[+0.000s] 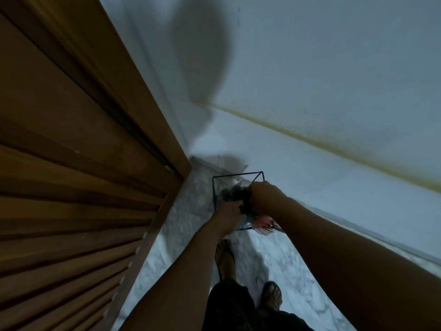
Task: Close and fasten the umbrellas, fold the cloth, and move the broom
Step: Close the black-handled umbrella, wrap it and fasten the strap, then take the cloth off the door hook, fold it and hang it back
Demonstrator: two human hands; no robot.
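Dim, blurred corner. Brown louvered door (71, 187) fills left of frame, pale wall (334, 68) upper right, marble floor (274, 259) at bottom centre. Both hands meet at centre over a black wire stand (229, 177): left hand (228, 212) and right hand (265, 194) each closed on a dark bundled umbrella (235, 195). Pinkish item (263, 223) just beneath. 2 sandalled feet low centre.

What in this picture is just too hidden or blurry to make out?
- Dark bundle in the wire stand, head view: blurred and covered by the left hand and right hand; umbrella or cloth, unclear.
- Pink item: mostly behind the right forearm.
- Both grips: fingers buried in the bundle.
- Broom: not in view.
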